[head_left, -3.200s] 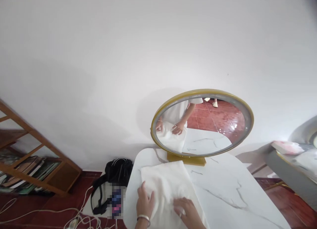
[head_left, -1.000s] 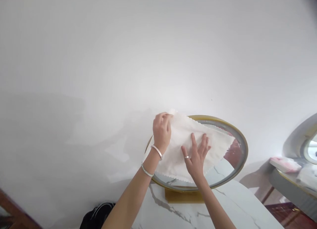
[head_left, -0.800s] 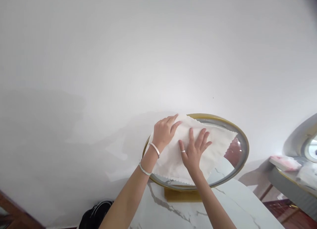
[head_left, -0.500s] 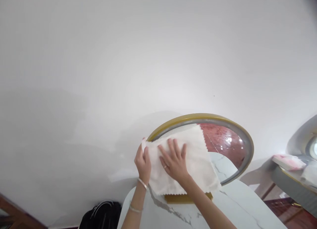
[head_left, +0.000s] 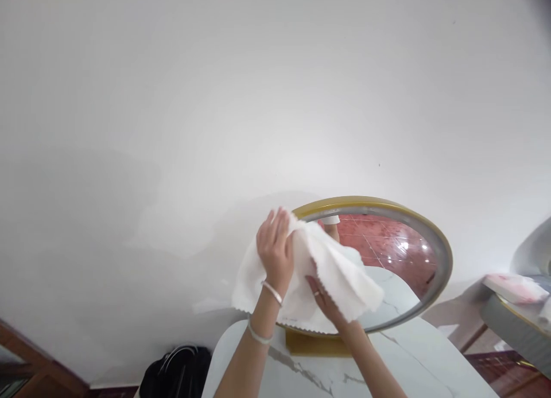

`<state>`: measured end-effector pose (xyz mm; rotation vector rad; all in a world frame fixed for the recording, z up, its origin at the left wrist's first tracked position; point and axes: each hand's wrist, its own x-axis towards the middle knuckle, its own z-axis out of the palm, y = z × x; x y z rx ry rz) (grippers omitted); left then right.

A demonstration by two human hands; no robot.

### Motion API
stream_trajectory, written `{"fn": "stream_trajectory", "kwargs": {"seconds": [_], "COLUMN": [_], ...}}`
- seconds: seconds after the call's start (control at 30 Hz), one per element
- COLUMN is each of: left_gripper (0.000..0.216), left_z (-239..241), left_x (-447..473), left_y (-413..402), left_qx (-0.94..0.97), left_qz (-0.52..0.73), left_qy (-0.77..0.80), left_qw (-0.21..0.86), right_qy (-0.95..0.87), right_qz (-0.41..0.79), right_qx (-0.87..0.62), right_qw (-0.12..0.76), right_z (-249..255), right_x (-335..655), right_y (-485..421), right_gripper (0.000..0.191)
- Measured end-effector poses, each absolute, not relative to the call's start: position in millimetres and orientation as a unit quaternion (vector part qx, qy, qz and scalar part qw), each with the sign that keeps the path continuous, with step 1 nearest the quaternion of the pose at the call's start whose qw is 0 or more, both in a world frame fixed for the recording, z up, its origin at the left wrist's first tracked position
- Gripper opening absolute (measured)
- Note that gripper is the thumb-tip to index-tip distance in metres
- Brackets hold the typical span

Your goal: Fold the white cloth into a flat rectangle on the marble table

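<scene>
A white cloth (head_left: 340, 272) with a zigzag edge hangs in front of the left part of a round gold-framed mirror (head_left: 434, 240). My left hand (head_left: 275, 252) grips the cloth's upper left part, fingers wrapped over it; bracelets circle that wrist. My right hand (head_left: 325, 300) is under the cloth, mostly covered, a ring showing on one finger, and appears to hold the cloth from below. The mirror stands on a gold base (head_left: 316, 343) on a white marble table (head_left: 413, 369).
A black bag (head_left: 176, 375) lies on the floor left of the table. A second table (head_left: 516, 317) with pink and white items stands at the right edge. A wooden shelf corner (head_left: 26, 358) shows at lower left. White wall fills the background.
The cloth lay on the table, then was lifted and pressed flat on the mirror. Now it is bunched and pulled leftward, with my right hand moved beneath it.
</scene>
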<state>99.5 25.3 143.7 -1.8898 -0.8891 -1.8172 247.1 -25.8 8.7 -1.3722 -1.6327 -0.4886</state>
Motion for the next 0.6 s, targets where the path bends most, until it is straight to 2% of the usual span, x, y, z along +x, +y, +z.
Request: {"fn": "stream_trajectory", "kwargs": {"seconds": [0.13, 0.27, 0.43, 0.6], "left_gripper": [0.034, 0.034, 0.037, 0.041], "left_z": [214.5, 226.9, 180.5, 92.1], "left_x": [145.2, 150.3, 92.4, 36.0], "left_y": [13.9, 13.4, 29.7, 31.9], "left_qx": [-0.774, -0.787, -0.692, -0.55], "left_qz": [-0.539, -0.519, -0.617, -0.683], "left_qy": [-0.286, -0.31, -0.367, -0.48], "left_qw": [0.17, 0.122, 0.082, -0.025], "right_qy": [-0.59, -0.515, -0.581, -0.721], "right_qz": [-0.277, -0.383, -0.399, -0.379], "right_qx": [-0.578, -0.56, -0.529, -0.461], "right_qw": [0.491, 0.524, 0.472, 0.352], "right_z": [75.2, 126.5, 133.1, 84.1], "right_x": [272.9, 270.7, 217.6, 172.4], "right_y": [-22.9, -14.6, 1.1, 2.5], "right_gripper": [0.062, 0.061, 0.066, 0.058]}}
